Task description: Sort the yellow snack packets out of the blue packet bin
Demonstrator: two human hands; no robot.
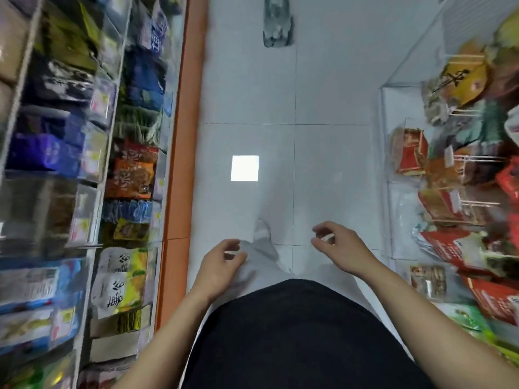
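Bright, floor glare (244,168), blurred edges

glossy tiled floor (323,88), clear plastic bins (393,113)

White tiled floor (331,80) runs beside shelving (108,164), orange plinth (179,164), bright square glare (244,168)

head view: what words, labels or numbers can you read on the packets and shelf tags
Nothing reads clearly enough to quote.
White and yellow packets: black brush characters, blurred.
Round yellow packet: black brush character, blurred.
Blue packets: white lettering, smeared.
Shelf tags: too small.
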